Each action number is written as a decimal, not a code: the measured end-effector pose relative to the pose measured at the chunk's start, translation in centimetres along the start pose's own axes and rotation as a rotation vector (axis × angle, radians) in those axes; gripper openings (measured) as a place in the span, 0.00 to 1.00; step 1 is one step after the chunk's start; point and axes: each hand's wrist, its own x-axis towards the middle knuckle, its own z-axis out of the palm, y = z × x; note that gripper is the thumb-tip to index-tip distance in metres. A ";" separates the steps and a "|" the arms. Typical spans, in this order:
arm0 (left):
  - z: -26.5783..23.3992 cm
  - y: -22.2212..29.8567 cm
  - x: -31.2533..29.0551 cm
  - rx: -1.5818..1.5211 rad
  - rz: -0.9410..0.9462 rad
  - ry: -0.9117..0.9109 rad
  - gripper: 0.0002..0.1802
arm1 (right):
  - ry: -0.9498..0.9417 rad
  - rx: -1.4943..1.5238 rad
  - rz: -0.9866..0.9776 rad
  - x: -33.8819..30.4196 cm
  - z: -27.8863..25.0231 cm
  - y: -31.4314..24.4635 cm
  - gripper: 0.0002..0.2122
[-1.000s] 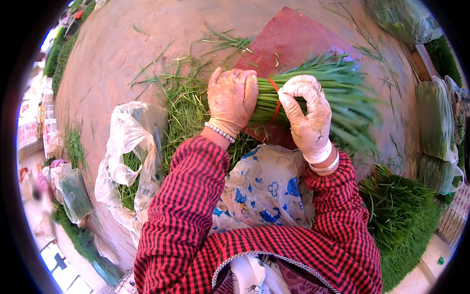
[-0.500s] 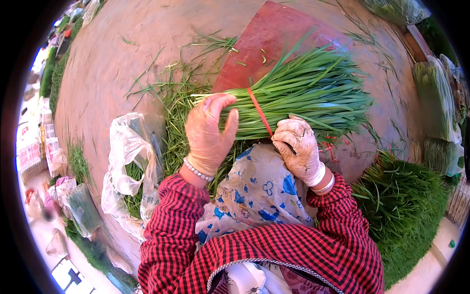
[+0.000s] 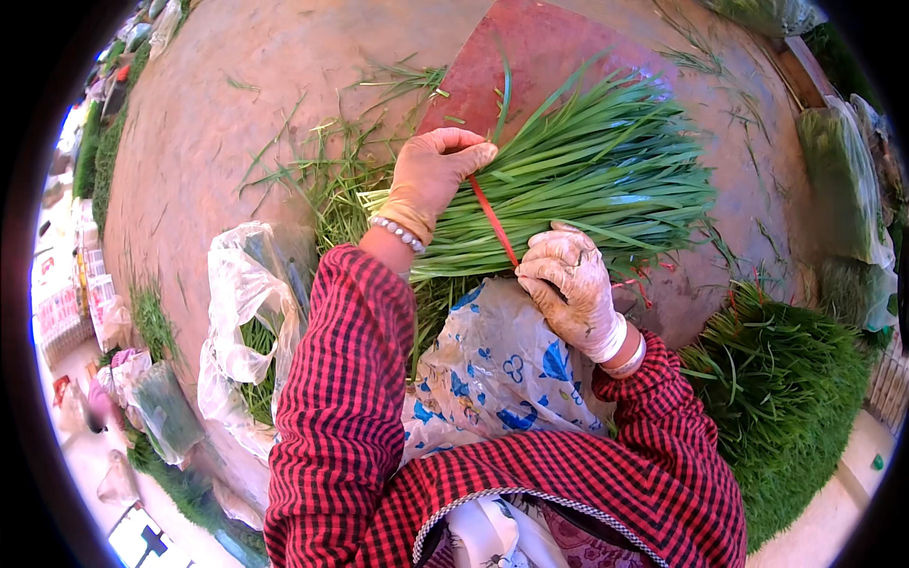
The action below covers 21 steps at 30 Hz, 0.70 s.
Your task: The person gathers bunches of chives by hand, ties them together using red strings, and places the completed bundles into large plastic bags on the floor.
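Note:
A thick bundle of long green leaves (image 3: pixel 587 170) lies across my lap and a dark red board (image 3: pixel 530 57). A thin red band (image 3: pixel 492 220) runs tight over the bundle. My left hand (image 3: pixel 431 175), in a thin glove with a bead bracelet at the wrist, pinches the band's far end on top of the leaves. My right hand (image 3: pixel 568 284), in a dirty white glove, grips the band's near end at the bundle's lower edge. A white cloth with blue shapes (image 3: pixel 502 369) covers my lap under the bundle.
Loose green blades (image 3: pixel 331 180) litter the brown ground. A crumpled clear plastic bag (image 3: pixel 241 322) with greens lies at my left. A big heap of cut greens (image 3: pixel 786 398) sits at my right. More bagged bundles (image 3: pixel 843 161) stand at the far right.
Both hands came off the bundle's stems and now pull a red band taut across it: the left hand went up over the leaves, the right hand down to the near edge.

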 end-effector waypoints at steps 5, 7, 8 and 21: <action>-0.6 0.6 -0.9 -0.101 -0.065 -0.015 0.13 | -0.017 0.016 0.006 -0.4 -0.2 0.2 0.09; -1.1 0.5 -1.0 -0.179 -0.121 0.006 0.13 | -0.020 0.010 0.001 -0.3 -0.2 0.2 0.09; -1.1 0.5 -1.0 -0.222 -0.120 0.003 0.13 | -0.021 0.006 -0.001 -0.3 -0.2 0.2 0.09; -2.6 3.4 -3.6 0.635 0.573 -0.159 0.65 | 0.101 -0.082 -0.019 0.9 0.5 1.1 0.06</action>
